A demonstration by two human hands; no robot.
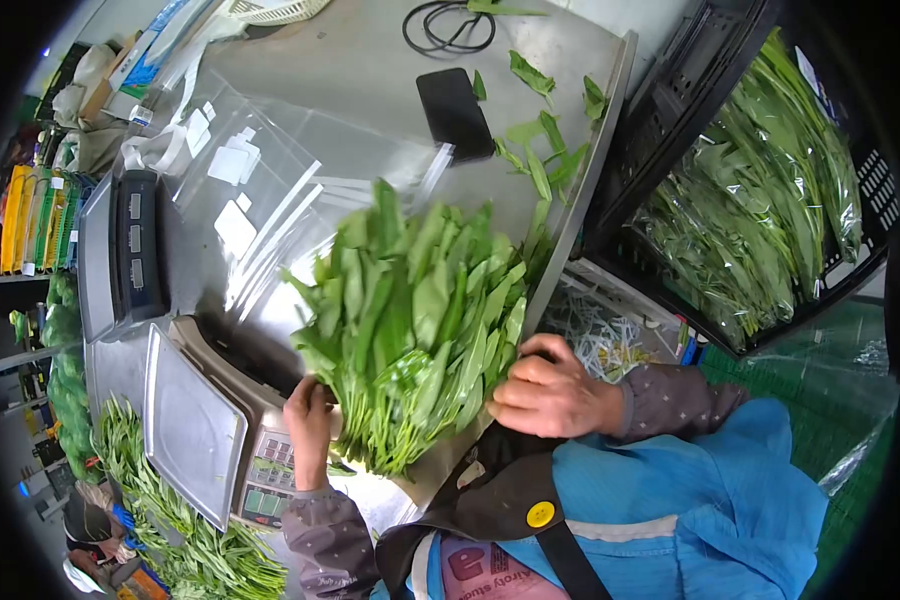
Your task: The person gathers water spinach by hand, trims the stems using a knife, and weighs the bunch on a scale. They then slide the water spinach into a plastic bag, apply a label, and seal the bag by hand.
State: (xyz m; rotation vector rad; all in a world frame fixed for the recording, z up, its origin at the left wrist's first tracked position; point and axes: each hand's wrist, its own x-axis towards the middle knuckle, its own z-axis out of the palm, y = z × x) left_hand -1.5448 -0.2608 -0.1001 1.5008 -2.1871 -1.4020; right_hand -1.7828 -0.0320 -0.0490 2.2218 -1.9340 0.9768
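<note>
A thick bunch of leafy greens (410,310) is in front of my body, leaves pointing away from me and pale stems toward me. Its leaves are slightly blurred, and a glossy patch near the stems looks like clear plastic. At the left edge of the stems, my left hand (308,415) is closed on the bunch, with its fingertips partly hidden. My right hand (552,390) is curled against the bunch's right edge, knuckles up; its exact grip is hidden. Beyond the bunch, clear plastic bags (280,160) lie flat on the metal table (360,55).
A scale (198,430) with a metal pan stands left, another scale (120,250) beyond it. Loose greens (210,550) lie lower left. A black phone (455,113), a cable (448,28) and stray leaves (545,150) are at the back. A black crate (660,110) holds bagged greens (760,190).
</note>
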